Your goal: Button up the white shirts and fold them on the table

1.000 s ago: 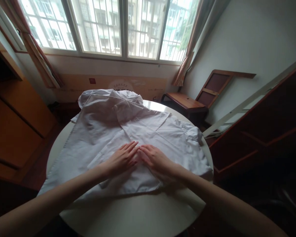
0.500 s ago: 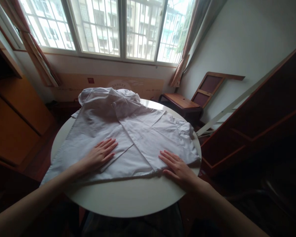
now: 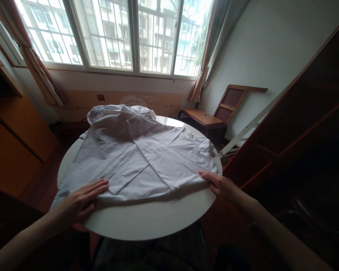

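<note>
1. White shirt [image 3: 141, 158] is lying spread across the round table [image 3: 147, 222], collar toward the window [image 3: 110, 34].
2. We are resting our left hand [image 3: 79, 201] flat, fingers extended, on its near left hem.
3. We are pressing our right hand [image 3: 219, 184], fingers open, against its near right corner.

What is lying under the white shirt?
Under the white shirt is a round white table; its near rim shows. The left hand and right hand rest at the shirt's corners. The covered tabletop cannot be seen.
</note>
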Tool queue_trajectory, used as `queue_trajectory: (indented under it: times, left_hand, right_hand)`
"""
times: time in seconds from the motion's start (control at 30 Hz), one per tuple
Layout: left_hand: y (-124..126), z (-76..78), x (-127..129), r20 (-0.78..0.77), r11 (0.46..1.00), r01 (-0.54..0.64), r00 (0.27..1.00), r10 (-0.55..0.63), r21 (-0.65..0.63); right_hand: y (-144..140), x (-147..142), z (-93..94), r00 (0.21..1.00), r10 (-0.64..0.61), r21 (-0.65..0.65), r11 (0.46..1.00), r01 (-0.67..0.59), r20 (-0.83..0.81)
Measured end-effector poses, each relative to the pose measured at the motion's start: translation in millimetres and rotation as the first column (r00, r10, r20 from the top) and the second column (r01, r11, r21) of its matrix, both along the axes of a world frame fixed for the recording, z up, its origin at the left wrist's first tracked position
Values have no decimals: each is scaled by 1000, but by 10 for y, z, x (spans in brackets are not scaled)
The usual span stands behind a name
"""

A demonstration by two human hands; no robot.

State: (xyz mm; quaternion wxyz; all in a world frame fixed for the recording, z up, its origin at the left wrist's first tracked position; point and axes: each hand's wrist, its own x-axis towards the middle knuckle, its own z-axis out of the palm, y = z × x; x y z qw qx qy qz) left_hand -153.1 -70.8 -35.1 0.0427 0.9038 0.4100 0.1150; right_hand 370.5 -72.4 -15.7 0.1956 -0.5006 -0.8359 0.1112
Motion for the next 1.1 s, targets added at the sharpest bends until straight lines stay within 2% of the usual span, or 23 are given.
queue_trajectory:
  times: [0.1,0.27,0.4,0.5,0.63,0.73,0.83,0.97,1.1]
  left_hand:
    - [-7,13,-146,3,1000,-9,1000,9,23]
    - [-77,37,-196,23,992,-108,994,107,58]
    - [-102,91,-43,-10,970,-224,974,226,99]
    - [-113,116,153,-33,944,-278,957,288,180]
    - [-109,57,385,4,933,-220,974,228,284]
    - [-81,24,428,20,938,-198,979,201,284]
    - [-66,58,319,16,941,-220,975,224,258]
    - [-123,123,26,22,935,-282,958,284,216]
    - [-281,126,-238,107,957,-250,966,236,146]
  right_hand:
    - [17,68,6,999,-40,-13,999,40,-5]
    - [-27,33,-20,994,-65,81,995,58,90]
    - [-12,-115,17,963,-126,169,982,86,240]
    - [42,-242,36,947,-135,187,979,82,291]
    - [100,-390,-6,960,-133,208,975,81,247]
    - [126,-435,-42,966,-129,222,972,78,224]
    - [148,-398,-29,968,-71,212,977,18,242]
    - [124,-279,18,964,-36,234,972,-27,262]
    - [-41,-180,6,967,-14,328,942,-73,255]
